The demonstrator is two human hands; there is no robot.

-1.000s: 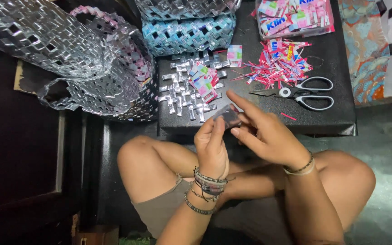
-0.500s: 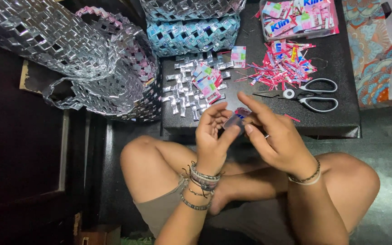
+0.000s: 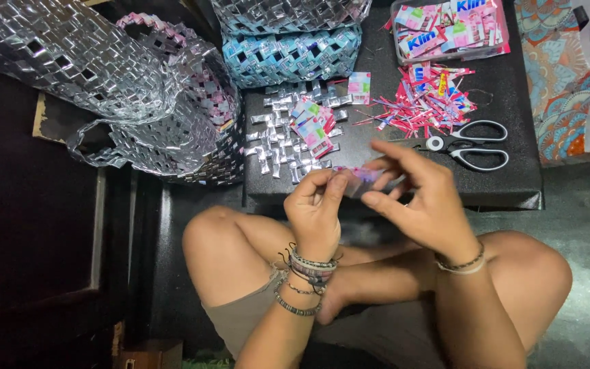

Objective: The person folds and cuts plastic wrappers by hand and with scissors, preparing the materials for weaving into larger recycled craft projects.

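My left hand [image 3: 315, 208] and my right hand [image 3: 421, 198] meet above my crossed legs, just in front of a low black table [image 3: 513, 188]. Both pinch one small folded wrapper strip [image 3: 362, 180], silvery with pink and purple print. The left fingers grip its left end; the right thumb and fingers hold its right part. Bracelets ring both wrists. On the table right behind the hands lies a pile of folded silver strips [image 3: 278, 140] with a few coloured ones on top.
Black-handled scissors [image 3: 469, 145] lie on the table's right side, beside pink wrapper trimmings [image 3: 421, 102]. A clear box of wrappers [image 3: 448, 27] stands at the back. A blue woven basket [image 3: 291, 58] and silver woven bags [image 3: 83, 68] sit at the left.
Both hands shifted slightly right and up over the table edge while working the strip; the right fingers have spread further over it.
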